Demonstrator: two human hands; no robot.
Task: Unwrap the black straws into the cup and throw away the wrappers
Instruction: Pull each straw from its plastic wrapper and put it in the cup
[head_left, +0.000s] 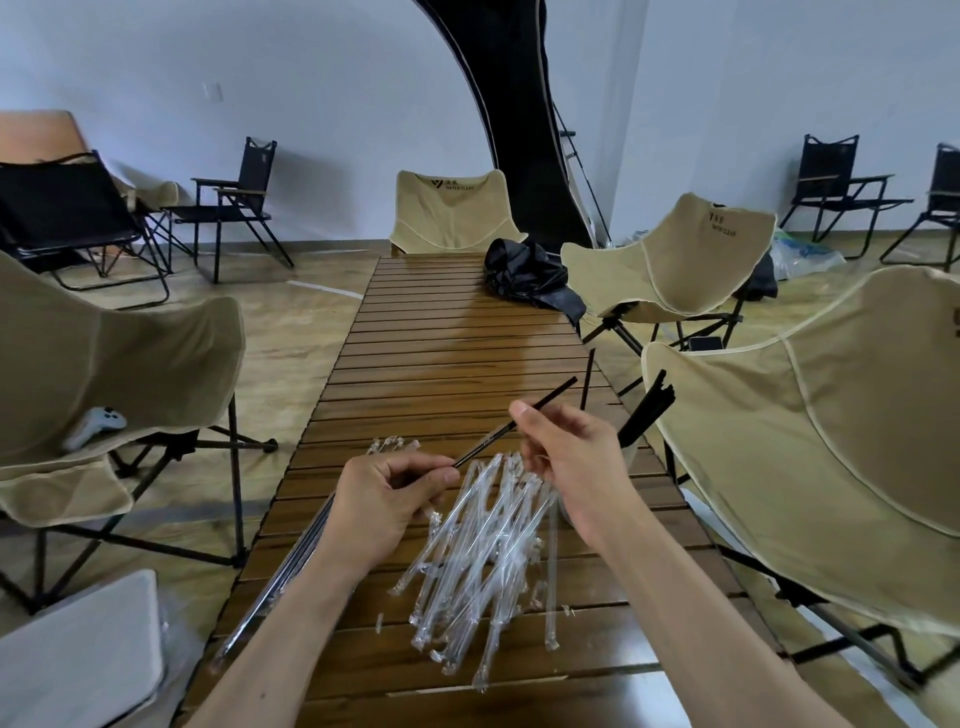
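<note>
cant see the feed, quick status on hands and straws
Left hand and right hand both pinch one black straw. Empty wrappers piled on table. Unwrapped straws stand at right. Nothing in the way.

Open slats run toward twelve o'clock on the wooden table (447, 332); clear wrappers (483, 561) crowd the near end, a black bag (530, 278) and tan chair (810, 467) hem the one-to-three-o'clock side.

Both bare forearms reach forward. Left hand (384, 499) is curled, thumb and forefinger pinching. Right hand (566, 452) is raised higher, its fingertips (519, 411) pinched together.
</note>
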